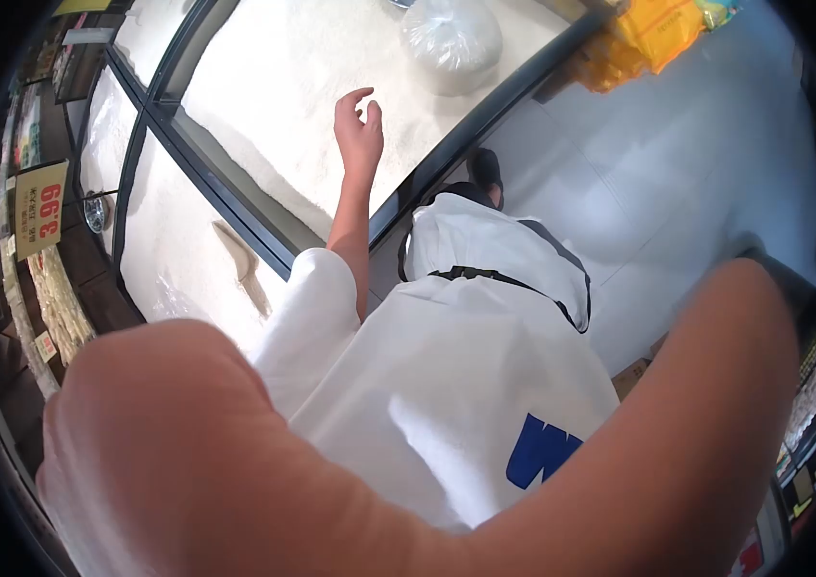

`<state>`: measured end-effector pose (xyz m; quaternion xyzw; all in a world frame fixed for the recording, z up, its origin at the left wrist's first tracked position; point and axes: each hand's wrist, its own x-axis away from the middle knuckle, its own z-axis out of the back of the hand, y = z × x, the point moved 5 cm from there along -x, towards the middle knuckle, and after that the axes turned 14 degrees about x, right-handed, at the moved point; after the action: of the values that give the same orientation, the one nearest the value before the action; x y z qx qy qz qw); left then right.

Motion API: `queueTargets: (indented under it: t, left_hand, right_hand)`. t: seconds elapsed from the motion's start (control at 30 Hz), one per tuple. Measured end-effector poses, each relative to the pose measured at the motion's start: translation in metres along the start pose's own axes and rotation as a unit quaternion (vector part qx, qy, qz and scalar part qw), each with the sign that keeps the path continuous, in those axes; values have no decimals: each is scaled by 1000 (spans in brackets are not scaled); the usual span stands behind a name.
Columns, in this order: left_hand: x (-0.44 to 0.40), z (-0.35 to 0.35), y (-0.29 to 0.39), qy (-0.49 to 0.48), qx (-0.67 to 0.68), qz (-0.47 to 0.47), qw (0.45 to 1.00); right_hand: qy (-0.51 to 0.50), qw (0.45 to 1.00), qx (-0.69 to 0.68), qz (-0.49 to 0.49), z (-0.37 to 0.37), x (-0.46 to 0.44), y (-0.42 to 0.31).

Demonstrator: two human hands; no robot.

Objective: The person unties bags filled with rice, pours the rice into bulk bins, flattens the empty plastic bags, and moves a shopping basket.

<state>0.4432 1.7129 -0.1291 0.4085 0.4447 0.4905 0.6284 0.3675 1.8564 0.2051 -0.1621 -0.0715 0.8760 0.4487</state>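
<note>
Head view: left hand (360, 135) empty, fingers loosely curled, above white grain (268, 111), which supports the plastic bag (451, 43) on the far side. Right hand (163, 413) near left, close-up; grip cannot be told.

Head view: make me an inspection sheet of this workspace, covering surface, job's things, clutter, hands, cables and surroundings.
Surface: white grain-like fill in dark-framed bins.
Job's things: clear plastic bag, resting on the fill beyond the left hand; contents unclear.
Clutter: beige scoop-like object lying in a neighbouring bin; shiny round item near the price card.
Hands: left reaches over the fill, fingers curled with a gap to the thumb, holding nothing visible; right hand looms blurred near the camera, finger pose unclear.
Cables: nothing seen.
Surroundings: card reads 3.99; yellow bag beyond the bin edge; tiled floor.
</note>
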Motion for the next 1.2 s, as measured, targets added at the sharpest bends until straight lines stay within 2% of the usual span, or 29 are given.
queueTargets:
  t: [0.23,0.37,0.5,0.7,0.8,0.83,0.87,0.93,0.97,1.0,1.03,1.07,1.13,1.2]
  left_hand:
    - [-32,-9,-19,50,4,53,997]
    - [-21,0,-27,107,-23,82,991]
    - [-9,10,-22,185,-27,117,975]
    - [-24,-12,-25,236,-15,125,964]
    - [-40,-35,-11,240,6,135,961]
    - [-48,-48,-9,204,-5,135,970]
    - [-55,-64,-8,167,-15,134,977]
    - [-63,-95,-4,163,-11,130,978]
    - [-71,-108,-2,154,-12,120,981]
    - [-83,-115,4,98,-58,40,993]
    - [-90,-120,1,107,-58,43,992]
    - [-98,-130,3,78,-77,1,994]
    - [-109,-143,6,38,-117,-47,991]
    - [-115,-146,-3,41,-137,-60,988]
  right_hand:
    - [-13,994,-92,49,2,-35,52]
    - [-19,976,-178,121,0,-63,49]
    - [-23,931,-298,208,8,-85,26]
    - [-103,931,-291,194,10,-76,91]
    - [-126,919,-313,204,18,-85,115]
    - [-134,915,-320,207,26,-86,118]
    - [-144,913,-318,213,12,-76,131]
    - [-111,971,-74,199,-52,-67,200]
    - [-229,951,-3,209,-87,-59,236]
    - [-282,948,50,141,-128,-53,279]
    - [-239,970,9,40,-158,-47,324]
    - [-254,965,61,0,-180,-44,357]
    - [-154,986,64,-1,-220,-33,404]
    - [-141,989,32,5,-240,-33,419]
